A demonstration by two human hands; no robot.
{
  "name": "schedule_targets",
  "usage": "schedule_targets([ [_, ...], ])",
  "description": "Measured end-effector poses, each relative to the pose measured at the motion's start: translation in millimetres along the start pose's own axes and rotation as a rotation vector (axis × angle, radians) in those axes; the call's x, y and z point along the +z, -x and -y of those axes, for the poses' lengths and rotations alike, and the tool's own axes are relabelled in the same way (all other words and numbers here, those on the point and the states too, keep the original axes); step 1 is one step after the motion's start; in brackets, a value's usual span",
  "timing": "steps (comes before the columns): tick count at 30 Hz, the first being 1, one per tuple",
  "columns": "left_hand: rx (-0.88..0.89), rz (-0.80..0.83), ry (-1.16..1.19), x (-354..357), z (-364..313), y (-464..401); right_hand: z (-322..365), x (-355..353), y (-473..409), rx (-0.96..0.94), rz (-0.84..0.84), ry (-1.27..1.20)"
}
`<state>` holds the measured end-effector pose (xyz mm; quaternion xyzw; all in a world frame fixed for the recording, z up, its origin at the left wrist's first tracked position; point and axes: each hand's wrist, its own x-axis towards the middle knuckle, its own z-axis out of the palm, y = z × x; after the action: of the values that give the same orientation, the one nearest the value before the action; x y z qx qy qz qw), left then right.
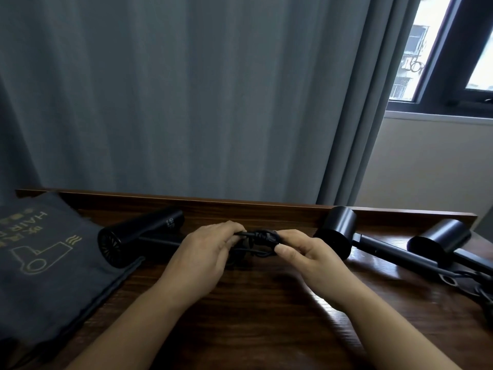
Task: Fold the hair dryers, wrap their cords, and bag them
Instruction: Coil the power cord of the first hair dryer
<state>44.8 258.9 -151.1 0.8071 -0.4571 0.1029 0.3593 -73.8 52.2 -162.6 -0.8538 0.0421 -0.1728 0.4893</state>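
I have both hands on the black coiled power cord point(262, 240): my left hand point(205, 252) pinches its left end, my right hand point(306, 253) curls round the bundle. Left of the grip lies its folded black cylindrical hair dryer point(138, 236), beyond that a dark fabric drawstring bag point(45, 263). Right of the grip rest two more black hair dryers point(338, 233), unfolded, on the dark wooden table point(266, 316).

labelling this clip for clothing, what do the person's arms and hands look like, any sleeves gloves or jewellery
Both forearms are bare as far as the frame shows, with no sleeves in view. The left hand and right hand wear no gloves, and no rings, watch or bracelet are visible. A short, unpainted nail shows on the right hand.
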Motion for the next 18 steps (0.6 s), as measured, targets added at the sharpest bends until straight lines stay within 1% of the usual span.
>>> schedule_targets([
  [7, 0.027, 0.021, 0.018, -1, 6, -1, -10, 2, -1, 0.008, 0.064, -0.149],
  [9, 0.028, 0.025, 0.018, -1, 6, -1, -13, 3, -1, -0.003, 0.075, -0.147],
  [11, 0.014, 0.033, 0.055, -3, 5, -1, -13, 5, -2, -0.009, 0.020, -0.132],
  [12, -0.003, 0.025, 0.112, -4, 5, -1, -11, 4, -3, 0.002, -0.046, -0.141],
  [13, -0.029, 0.001, 0.187, -6, 5, -2, -9, 3, -4, 0.018, -0.117, -0.156],
  [15, -0.085, -0.120, 0.300, -10, 5, -4, -10, -1, -6, 0.026, -0.220, -0.074],
  [17, -0.151, -0.230, 0.395, -11, 2, -5, -12, -1, -5, -0.026, -0.231, 0.033],
  [18, -0.174, -0.258, 0.469, -10, -1, -6, -12, 0, -3, -0.055, -0.207, 0.021],
])
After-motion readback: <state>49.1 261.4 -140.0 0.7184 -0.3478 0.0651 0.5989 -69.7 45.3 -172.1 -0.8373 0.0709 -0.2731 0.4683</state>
